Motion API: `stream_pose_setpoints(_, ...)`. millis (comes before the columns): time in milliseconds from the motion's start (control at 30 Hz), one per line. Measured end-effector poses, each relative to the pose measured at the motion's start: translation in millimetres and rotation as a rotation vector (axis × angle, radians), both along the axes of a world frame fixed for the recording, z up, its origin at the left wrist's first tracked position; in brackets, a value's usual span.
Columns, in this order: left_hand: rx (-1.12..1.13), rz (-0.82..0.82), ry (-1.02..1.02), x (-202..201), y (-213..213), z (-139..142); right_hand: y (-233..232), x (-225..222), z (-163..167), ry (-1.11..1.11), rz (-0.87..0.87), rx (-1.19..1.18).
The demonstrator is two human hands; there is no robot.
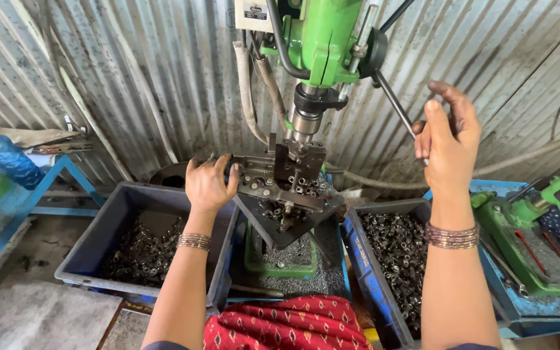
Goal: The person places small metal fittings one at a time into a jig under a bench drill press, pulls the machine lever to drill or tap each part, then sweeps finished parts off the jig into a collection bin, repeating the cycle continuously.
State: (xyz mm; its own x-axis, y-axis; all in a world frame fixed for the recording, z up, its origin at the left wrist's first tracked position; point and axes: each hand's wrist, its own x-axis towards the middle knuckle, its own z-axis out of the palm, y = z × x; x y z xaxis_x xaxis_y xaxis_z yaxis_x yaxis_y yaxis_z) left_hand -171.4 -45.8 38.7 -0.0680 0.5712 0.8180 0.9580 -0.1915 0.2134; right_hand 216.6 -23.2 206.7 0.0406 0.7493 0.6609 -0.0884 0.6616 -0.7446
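Left hand (210,185): fingers curled on the jig plate's (273,188) left edge, under the green drill press (319,39).
Right hand (445,146): fingers closed round the feed lever (393,100).
Handling: the plate looks heavy, stiff, oily; likely best gripped by its edges.

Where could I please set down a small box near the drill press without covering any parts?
Bare patches: the grey slab at lower left, before the left bin, and the floor between that bin and the blue frame. Crowded: both bins hold metal parts, the right bin fuller; the jig table under the left hand is covered; the right hand holds the lever.
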Motion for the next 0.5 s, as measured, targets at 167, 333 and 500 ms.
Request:
stream_pose_setpoints(167,-0.009,0.003,0.000,-1,1,-3,-6,-6,9,0.012,-0.017,-0.003)
stream_pose_setpoints(333,-0.034,-0.018,-0.023,-1,0,1,1,-6,3,-0.151,-0.060,0.155)
stream_pose_setpoints(500,0.035,0.002,-0.040,8,-16,24,20,4,-11,-0.350,-0.216,0.120)
